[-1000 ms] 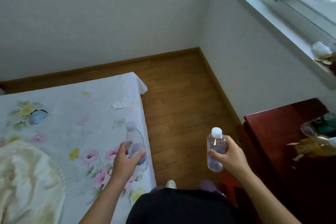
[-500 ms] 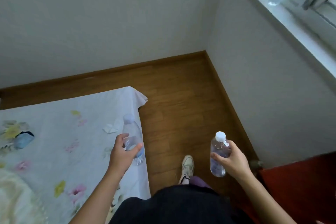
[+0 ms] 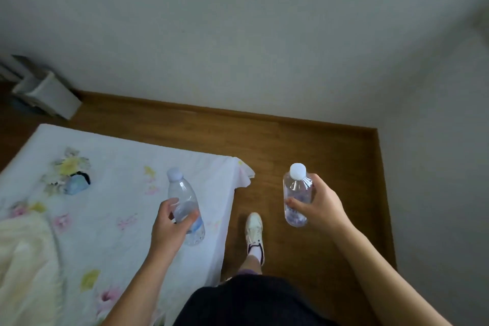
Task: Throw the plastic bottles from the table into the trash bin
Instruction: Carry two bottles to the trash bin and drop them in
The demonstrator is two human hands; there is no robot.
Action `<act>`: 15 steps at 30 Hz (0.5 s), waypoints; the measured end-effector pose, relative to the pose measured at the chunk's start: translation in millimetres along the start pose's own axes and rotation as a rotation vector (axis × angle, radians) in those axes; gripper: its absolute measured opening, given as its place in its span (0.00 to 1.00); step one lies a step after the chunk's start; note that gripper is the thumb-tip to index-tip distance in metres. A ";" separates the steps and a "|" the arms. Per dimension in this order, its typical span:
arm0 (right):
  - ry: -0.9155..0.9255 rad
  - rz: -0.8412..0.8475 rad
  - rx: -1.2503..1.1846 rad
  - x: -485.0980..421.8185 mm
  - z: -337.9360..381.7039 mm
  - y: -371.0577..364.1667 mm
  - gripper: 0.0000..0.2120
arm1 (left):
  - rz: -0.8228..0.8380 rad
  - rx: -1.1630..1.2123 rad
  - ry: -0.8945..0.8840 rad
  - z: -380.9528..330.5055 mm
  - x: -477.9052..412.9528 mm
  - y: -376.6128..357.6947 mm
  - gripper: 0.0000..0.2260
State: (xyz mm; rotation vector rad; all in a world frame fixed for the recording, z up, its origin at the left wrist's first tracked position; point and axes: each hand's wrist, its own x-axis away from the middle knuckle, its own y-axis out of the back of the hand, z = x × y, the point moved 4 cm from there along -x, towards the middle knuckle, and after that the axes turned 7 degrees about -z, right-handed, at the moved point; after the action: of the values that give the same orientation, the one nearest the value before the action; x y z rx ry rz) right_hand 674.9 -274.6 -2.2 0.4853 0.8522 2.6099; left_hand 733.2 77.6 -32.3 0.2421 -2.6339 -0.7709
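My left hand [image 3: 169, 227] grips a clear plastic bottle [image 3: 182, 193] with a pale cap, held upright above the edge of the flowered sheet. In my right hand [image 3: 321, 206] is a second clear plastic bottle [image 3: 296, 193] with a white cap, held upright over the wooden floor. A white trash bin [image 3: 50, 95] stands against the wall at the far left, beyond the bed's far corner; its opening is blurred.
The bed with a white flowered sheet [image 3: 111, 180] fills the lower left, a cream blanket [image 3: 23, 267] on it. Wooden floor [image 3: 304, 145] runs between bed and walls. My foot in a white shoe [image 3: 254, 227] is on the floor.
The view has swung left: the windowsill and red table have left the frame and the trash bin has come into view. Both hands still hold their bottles; a foot has stepped forward.
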 end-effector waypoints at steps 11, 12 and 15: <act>-0.017 -0.019 0.133 -217.7 45.6 7.0 0.28 | 0.132 0.071 -0.041 -151.0 -171.1 -99.4 0.22; -0.034 -0.029 0.148 -231.2 43.2 11.4 0.28 | 0.161 0.058 -0.041 -163.8 -181.9 -110.0 0.22; -0.097 -0.047 0.162 -277.3 32.5 23.4 0.28 | 0.236 0.028 -0.042 -194.7 -216.2 -141.7 0.23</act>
State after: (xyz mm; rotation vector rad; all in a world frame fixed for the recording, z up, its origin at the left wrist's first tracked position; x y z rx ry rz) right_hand 927.3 -394.7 -21.3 0.6223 1.0346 2.4644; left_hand 1017.6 -76.7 -26.7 -0.0775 -2.6508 -0.6663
